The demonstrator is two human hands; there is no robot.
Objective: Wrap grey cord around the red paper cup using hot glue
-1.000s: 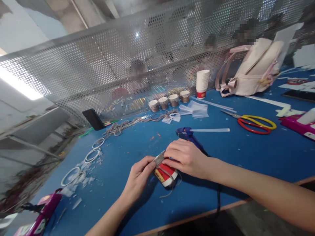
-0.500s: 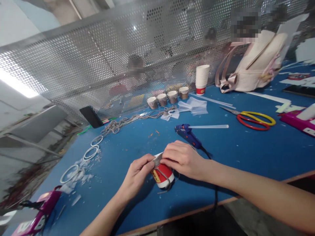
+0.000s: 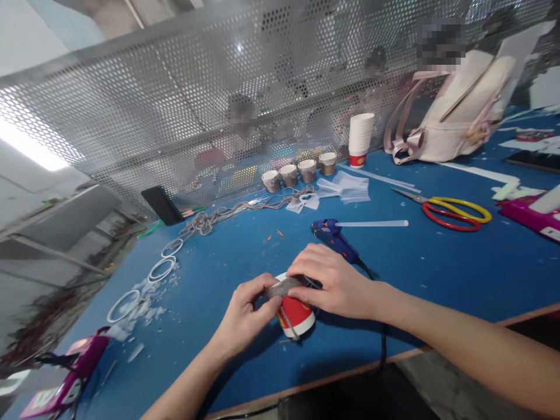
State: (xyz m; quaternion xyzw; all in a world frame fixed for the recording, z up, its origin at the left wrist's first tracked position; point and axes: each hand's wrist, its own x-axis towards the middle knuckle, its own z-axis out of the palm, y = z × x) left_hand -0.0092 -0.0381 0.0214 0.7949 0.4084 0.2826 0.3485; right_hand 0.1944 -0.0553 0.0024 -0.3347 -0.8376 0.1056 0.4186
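A red and white paper cup (image 3: 300,315) is tilted between my hands over the blue table, with grey cord (image 3: 283,286) wound in a band near its white edge. My left hand (image 3: 251,306) grips the cup's left side, thumb and fingers pressing on the cord band. On the right side, my right hand (image 3: 326,280) is closed, its fingertips pinching the cord against the cup. A loose strand of cord hangs down over the red part. Just beyond my right hand lies a blue glue gun (image 3: 335,238) with a clear glue stick (image 3: 371,223) in its back.
Several cord-wrapped cups (image 3: 307,170) stand at the back beside a stack of paper cups (image 3: 361,140). Scissors (image 3: 450,213) lie at right, near a pale backpack (image 3: 455,122). Tangled cord (image 3: 203,223), a phone (image 3: 161,205), white rings (image 3: 161,269) and a purple power strip (image 3: 65,376) are at left.
The cup has turned in my hands, so its yellow label has mostly gone out of sight and more of the grey band shows. Both hands have shifted slightly around it.
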